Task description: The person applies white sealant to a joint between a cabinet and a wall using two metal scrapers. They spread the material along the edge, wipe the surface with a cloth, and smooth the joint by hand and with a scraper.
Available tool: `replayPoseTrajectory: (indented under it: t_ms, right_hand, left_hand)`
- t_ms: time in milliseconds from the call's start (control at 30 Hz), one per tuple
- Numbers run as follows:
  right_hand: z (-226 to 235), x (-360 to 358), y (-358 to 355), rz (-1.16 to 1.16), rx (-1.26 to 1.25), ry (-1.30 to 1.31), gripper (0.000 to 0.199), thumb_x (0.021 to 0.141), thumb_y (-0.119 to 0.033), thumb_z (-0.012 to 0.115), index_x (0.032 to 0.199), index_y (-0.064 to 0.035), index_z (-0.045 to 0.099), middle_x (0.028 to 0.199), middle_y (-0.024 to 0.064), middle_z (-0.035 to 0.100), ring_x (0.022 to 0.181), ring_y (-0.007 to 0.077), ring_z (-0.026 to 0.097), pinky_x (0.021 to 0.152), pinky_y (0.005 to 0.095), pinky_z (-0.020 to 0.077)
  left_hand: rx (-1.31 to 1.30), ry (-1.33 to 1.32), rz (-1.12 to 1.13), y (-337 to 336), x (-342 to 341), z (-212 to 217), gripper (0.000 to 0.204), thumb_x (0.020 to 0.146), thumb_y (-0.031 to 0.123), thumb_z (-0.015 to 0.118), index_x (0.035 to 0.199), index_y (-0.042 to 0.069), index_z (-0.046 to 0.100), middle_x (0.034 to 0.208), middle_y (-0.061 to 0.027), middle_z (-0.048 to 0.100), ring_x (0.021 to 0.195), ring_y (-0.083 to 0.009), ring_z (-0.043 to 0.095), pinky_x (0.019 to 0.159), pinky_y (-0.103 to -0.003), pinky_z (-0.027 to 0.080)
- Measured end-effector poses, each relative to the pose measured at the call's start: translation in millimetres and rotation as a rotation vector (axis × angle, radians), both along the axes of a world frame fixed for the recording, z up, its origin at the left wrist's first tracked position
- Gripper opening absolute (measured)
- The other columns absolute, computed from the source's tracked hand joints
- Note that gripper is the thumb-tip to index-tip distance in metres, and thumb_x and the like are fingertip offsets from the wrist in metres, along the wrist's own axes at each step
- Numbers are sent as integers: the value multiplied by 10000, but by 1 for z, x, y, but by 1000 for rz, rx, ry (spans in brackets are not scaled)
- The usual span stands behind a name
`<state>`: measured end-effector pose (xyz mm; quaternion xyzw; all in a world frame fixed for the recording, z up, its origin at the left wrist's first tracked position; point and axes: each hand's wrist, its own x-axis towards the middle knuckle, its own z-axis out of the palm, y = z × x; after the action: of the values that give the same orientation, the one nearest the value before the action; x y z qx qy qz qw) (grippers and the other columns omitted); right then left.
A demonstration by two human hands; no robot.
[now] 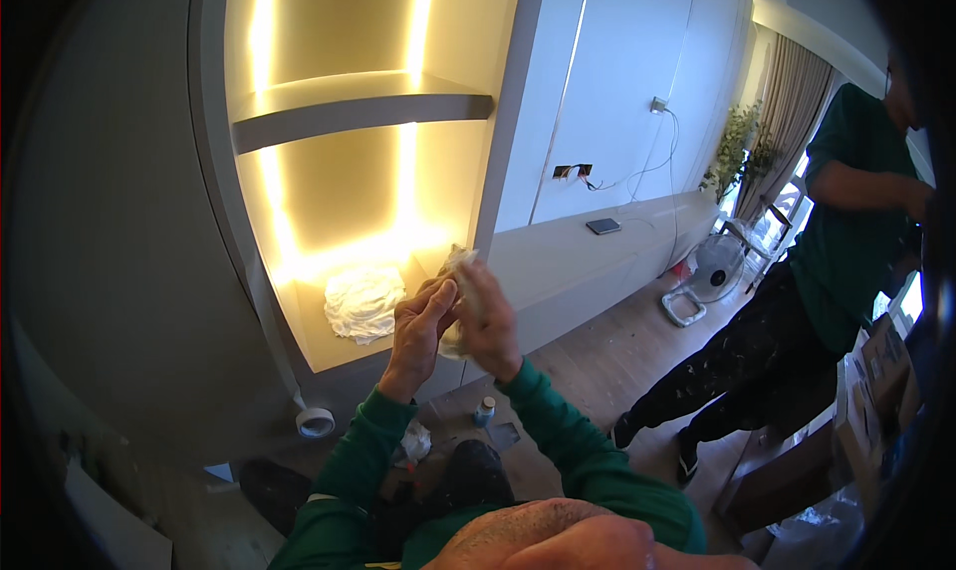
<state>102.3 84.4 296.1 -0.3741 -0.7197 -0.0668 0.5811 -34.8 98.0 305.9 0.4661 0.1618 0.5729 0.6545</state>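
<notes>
Both hands up together: left hand [420, 323] and right hand [488, 316], fingers closed around a crumpled cloth [458, 263], near the lit shelf [329, 346].

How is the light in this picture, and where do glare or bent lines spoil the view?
Head view: warm strip lights glare inside the shelf niche, washing out its back wall; the left hand and right hand, around a crumpled cloth, look dim against it; the window is overexposed; straight edges bend near the dark rim.
</notes>
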Motion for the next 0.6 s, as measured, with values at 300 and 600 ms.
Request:
replayPoseTrajectory:
  t_ms: [300,600]
  right_hand:
    - [207,58,119,-487,536,-18,487,889,-130,670,1345,-50,520,1292,171,539,1123,363,559,912,449,507]
    - [254,51,147,-465,508,-15,423,893,-112,659,1309,-101,586,1222,158,495,1065,370,546,852,465,514]
  left_hand:
    - [152,385,159,4,-69,-48,320,916,199,660,1119,-46,695,1035,-154,722,939,-229,707,869,-312,533]
    - [-294,417,247,-31,-163,-166,217,904,151,678,1015,-31,718,940,-115,737,789,-203,734,698,-282,568]
